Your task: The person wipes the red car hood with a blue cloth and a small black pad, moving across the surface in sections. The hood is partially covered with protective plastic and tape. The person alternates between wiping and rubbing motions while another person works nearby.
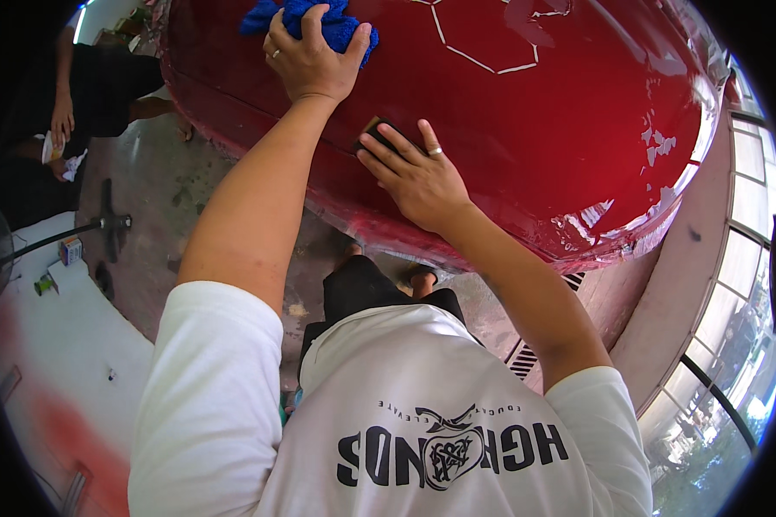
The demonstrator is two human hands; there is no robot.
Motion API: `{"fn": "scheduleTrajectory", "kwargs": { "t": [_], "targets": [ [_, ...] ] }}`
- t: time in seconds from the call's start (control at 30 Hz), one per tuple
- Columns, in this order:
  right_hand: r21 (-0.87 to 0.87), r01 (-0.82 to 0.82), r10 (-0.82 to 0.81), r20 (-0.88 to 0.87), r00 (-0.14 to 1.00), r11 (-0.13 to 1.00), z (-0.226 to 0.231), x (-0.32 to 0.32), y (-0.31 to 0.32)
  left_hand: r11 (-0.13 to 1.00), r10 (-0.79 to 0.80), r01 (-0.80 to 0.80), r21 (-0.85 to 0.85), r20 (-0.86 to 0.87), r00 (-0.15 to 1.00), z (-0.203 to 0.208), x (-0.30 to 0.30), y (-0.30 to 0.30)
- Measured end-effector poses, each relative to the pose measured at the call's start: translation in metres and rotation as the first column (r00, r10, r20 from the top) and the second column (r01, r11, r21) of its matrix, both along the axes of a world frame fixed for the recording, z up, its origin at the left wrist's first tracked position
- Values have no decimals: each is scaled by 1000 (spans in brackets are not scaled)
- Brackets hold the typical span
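Red glossy panel [509, 129] under blue cloth [341, 28]; stained grey floor [164, 181]

Past the upper edge we lose part of the glossy red curved panel [535, 155] and bunched blue cloth [341, 31], which the left hand [313, 65] partly covers. The right hand [421, 179] hides much of the small dark block [374, 131] from us. We cannot see the head of the dark-clothed person [103, 90].

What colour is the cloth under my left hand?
The cloth under your left hand is bright blue, seen best in the head view.
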State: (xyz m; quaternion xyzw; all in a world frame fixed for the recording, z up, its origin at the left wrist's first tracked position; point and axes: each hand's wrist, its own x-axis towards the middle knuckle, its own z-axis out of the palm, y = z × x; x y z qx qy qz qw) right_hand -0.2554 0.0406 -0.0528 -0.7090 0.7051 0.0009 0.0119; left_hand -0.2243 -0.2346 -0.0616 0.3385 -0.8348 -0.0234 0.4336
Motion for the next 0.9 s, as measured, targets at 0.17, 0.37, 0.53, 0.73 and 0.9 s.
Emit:
{"fn": "scheduleTrajectory", "kwargs": {
  "t": [0.17,0.37,0.53,0.73,0.9],
  "targets": [
    [126,36,-31,-39,999,991,10,-35,88,1000,4,-4,24,-11,1000,-13,1,-5],
    [203,68,-51,-91,995,977,-3,-73,210,1000,14,-14,12,-21,1000,-11,-6,-5],
    [-13,2,-2,-13,1000,1000,4,-2,-12,1000,-14,14,-10,-39,999,-4,-4,0],
    [99,62,-60,-32,998,993,13,-25,55,999,-24,21,-42,-85,996,12,3,7],
    [271,80,-38,-159,987,959,4,-88,212,1000,-8,6,-13,-112,994,15,-6,13]
  ]
}}
